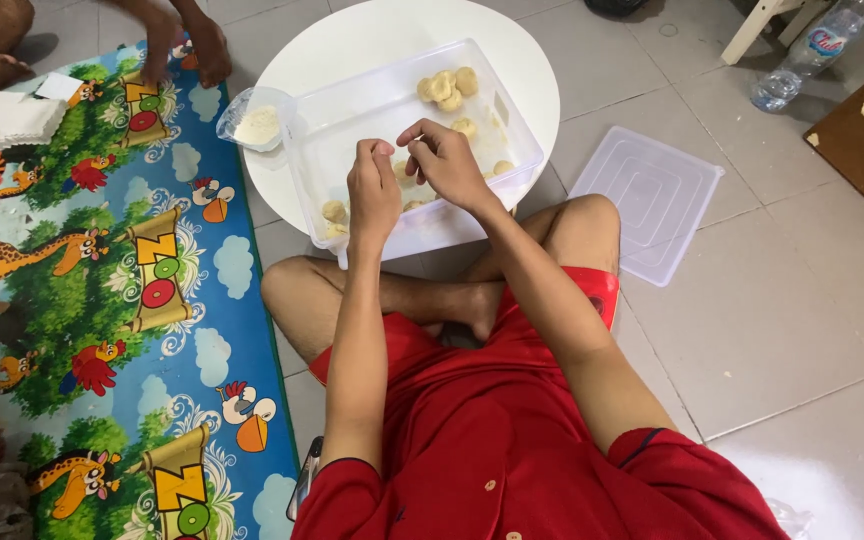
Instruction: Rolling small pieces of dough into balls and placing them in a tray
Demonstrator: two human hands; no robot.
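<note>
A clear plastic tub (322, 120) stands on a round white table (372, 35). Pale dough balls lie in it: a cluster at the far right corner (447, 88), one at the near left (334, 211). My left hand (372, 190) and my right hand (444, 160) hover together over the tub's near half, fingertips pinched toward each other. A small piece of dough (404, 174) shows between them; whether either hand grips it, I cannot tell.
A small clear cup of white flour (255, 122) sits by the tub's left side. The tub's lid (647, 200) lies on the tiled floor to the right, a water bottle (812, 50) beyond. A colourful play mat (122, 300) covers the left floor, where other people sit.
</note>
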